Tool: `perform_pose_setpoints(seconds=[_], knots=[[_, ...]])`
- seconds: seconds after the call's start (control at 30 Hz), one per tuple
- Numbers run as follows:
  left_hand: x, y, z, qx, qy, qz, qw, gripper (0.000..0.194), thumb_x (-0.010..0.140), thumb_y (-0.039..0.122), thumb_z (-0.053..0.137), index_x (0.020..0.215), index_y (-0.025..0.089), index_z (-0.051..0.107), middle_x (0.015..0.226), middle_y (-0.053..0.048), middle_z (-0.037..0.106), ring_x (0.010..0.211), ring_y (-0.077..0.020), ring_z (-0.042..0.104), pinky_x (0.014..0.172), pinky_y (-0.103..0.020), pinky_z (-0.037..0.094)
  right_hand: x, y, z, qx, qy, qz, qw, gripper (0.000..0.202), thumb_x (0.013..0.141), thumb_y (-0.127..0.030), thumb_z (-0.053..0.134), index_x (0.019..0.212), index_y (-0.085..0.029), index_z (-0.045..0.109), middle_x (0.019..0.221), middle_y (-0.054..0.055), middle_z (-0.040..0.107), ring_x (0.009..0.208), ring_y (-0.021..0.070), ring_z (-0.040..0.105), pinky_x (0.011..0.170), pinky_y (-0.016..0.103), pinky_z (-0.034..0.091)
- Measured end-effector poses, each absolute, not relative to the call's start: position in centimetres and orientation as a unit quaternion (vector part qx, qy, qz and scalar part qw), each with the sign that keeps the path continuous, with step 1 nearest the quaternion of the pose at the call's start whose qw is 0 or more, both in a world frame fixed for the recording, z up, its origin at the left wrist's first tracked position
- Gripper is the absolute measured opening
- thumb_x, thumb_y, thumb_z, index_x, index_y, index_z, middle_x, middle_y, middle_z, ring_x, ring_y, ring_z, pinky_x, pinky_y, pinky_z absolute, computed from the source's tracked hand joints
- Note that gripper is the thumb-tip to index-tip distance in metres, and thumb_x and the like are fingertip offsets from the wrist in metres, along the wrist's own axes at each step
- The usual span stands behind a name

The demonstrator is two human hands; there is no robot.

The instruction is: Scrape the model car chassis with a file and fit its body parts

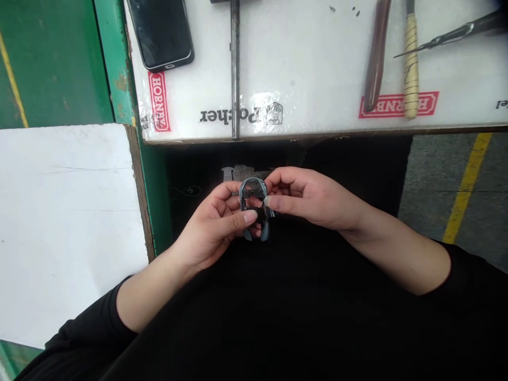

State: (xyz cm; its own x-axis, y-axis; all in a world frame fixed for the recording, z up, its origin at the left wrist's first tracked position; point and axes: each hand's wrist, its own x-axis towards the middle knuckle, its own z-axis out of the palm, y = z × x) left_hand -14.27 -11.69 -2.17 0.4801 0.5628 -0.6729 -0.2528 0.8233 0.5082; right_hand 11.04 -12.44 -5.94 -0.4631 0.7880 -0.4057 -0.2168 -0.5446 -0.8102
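Over my lap, in front of the bench edge, I hold a small grey-blue U-shaped part with a dark inner frame; its exact kind is unclear. My left hand grips it from the left, thumb across its lower middle and fingers behind. My right hand pinches its right side between thumb and fingertips, by a small dark glossy piece at that edge. Whether this piece is fixed to the part I cannot tell. The fingers partly hide the part's sides and back.
A white bench top with printed lettering carries a phone, a metal rod, a brown handle, a yellow wrapped handle and a fine-pointed tool. A white board lies at left.
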Motion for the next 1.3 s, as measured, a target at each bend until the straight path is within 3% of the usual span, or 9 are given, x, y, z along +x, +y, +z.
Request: perform_pose_setpoints(seconds=[0.3,0.6,0.83,1.0,1.3], knots=[[-14.56,-11.66,-2.16,0.142,0.436,0.23,0.858,0.035,0.094,0.017,0.101,0.122,0.021,0.081,0.109,-0.001,0.082,0.081,-0.0155,0.085,0.076,-0.027,0.077,11.02,-12.7,-5.75,-0.426,-0.403,0.748,0.312,0.052,0.096,-0.07,0.099,0.113,-0.024,0.084,0.107,0.006,0.08,0.092,0.0235,0.072,0.083,0.035,0.062],[-14.48,-11.76,-2.23,0.133,0.436,0.229,0.86,0.034,0.095,0.018,0.101,0.12,0.02,0.078,0.105,0.0,0.081,0.077,-0.0146,0.084,0.074,-0.026,0.076,10.88,-12.72,-5.31,-0.452,-0.444,0.71,0.307,0.047,0.093,-0.062,0.104,0.111,-0.023,0.085,0.098,0.003,0.077,0.082,0.0193,0.067,0.074,0.031,0.057],[-14.51,-11.47,-2.06,0.141,0.429,0.238,0.86,0.035,0.096,0.017,0.099,0.124,0.021,0.079,0.107,0.0,0.082,0.08,-0.015,0.084,0.075,-0.026,0.076,10.92,-12.82,-5.8,-0.435,-0.403,0.742,0.312,0.048,0.101,-0.069,0.095,0.111,-0.023,0.084,0.105,0.006,0.081,0.093,0.0231,0.072,0.085,0.034,0.061],[-14.48,-11.62,-2.12,0.146,0.426,0.232,0.862,0.034,0.095,0.015,0.099,0.122,0.021,0.08,0.107,0.0,0.081,0.079,-0.0144,0.084,0.076,-0.026,0.077,10.93,-12.75,-5.69,-0.455,-0.415,0.727,0.302,0.048,0.095,-0.067,0.101,0.108,-0.024,0.085,0.101,0.005,0.079,0.085,0.0217,0.068,0.076,0.033,0.058],[-14.58,-11.65,-2.24,0.151,0.434,0.234,0.856,0.035,0.093,0.017,0.101,0.12,0.021,0.08,0.11,-0.001,0.082,0.078,-0.0147,0.084,0.075,-0.026,0.076,10.75,-12.87,-5.5,-0.448,-0.403,0.742,0.293,0.052,0.09,-0.066,0.105,0.109,-0.023,0.083,0.1,0.005,0.078,0.084,0.0211,0.066,0.075,0.033,0.057]])
